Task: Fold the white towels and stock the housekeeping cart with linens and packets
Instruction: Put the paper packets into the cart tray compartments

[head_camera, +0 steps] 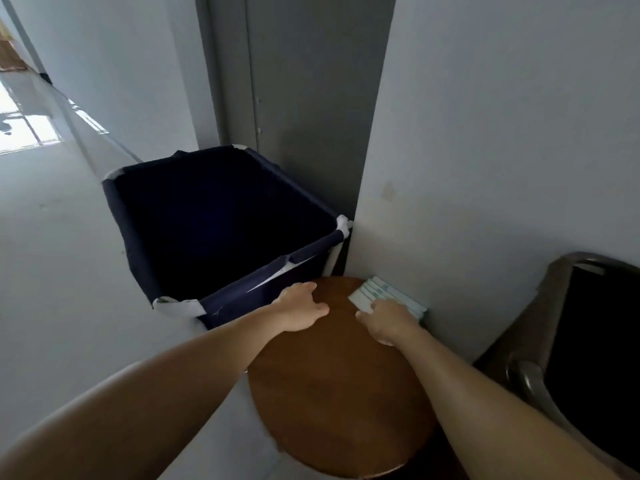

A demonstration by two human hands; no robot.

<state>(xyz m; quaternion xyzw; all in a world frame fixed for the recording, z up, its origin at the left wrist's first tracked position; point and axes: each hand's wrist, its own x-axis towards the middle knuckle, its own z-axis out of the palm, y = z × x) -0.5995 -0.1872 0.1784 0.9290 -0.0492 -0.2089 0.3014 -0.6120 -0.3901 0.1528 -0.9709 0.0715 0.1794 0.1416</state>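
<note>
Gripping 1 stack of flat white packets [375,289], the right hand [388,320] curls over them at the far right edge of the round, glossy brown wooden table [339,393], just beside the pale wall [502,150]; the packets' pale green print is too blurred to read. The left hand [299,308] lies flat and relaxed on the table's far edge, holding nothing, just beside the cart's square navy fabric bag [221,220], whose rim shows white corners.
</note>
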